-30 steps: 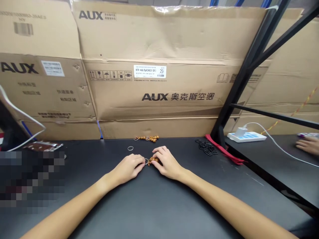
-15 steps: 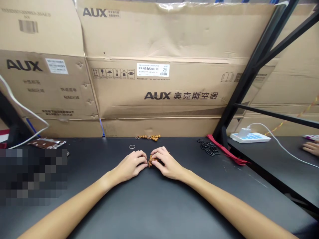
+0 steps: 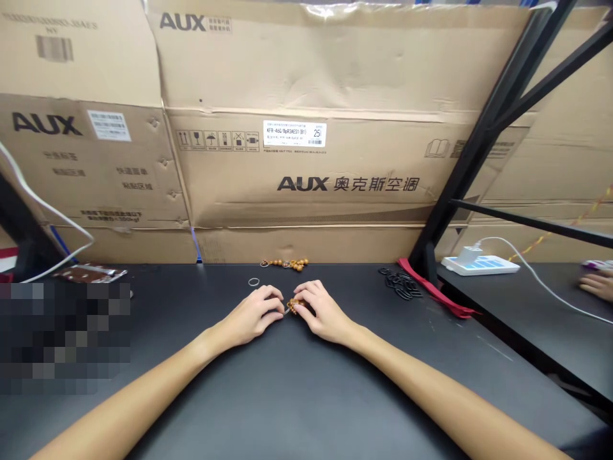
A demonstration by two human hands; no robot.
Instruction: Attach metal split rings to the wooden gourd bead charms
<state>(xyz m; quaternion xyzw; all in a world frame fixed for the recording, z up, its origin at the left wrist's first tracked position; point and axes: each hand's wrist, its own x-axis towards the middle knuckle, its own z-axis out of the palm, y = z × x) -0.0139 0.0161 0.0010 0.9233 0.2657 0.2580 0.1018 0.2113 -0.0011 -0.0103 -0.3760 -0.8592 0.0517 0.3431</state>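
Observation:
My right hand (image 3: 325,313) is closed, its fingers and thumb pinching a small cluster of amber-brown beads (image 3: 294,306). Part of the cluster is hidden behind those fingers. Facing it from the left, my left hand (image 3: 256,314) has its fingertips pressed on a thin silvery ring (image 3: 287,311), of which only a sliver shows beside the beads. Both hands rest low over the black table. A loose metal ring (image 3: 253,282) lies just beyond my left hand. Farther back, against the cardboard, lies a beaded keychain (image 3: 287,263) with yellow-brown beads and a ring.
Black rings (image 3: 401,283) lie in a pile at the back right, beside a red strap (image 3: 433,291). A black metal frame (image 3: 460,172) rises there. To its right are a white power strip (image 3: 480,264) and another person's hand (image 3: 598,285). Cardboard (image 3: 306,211) walls the back.
The amber beads have turned slightly and moved a little right with my right fingers. A bit of silvery ring now shows between the two hands.

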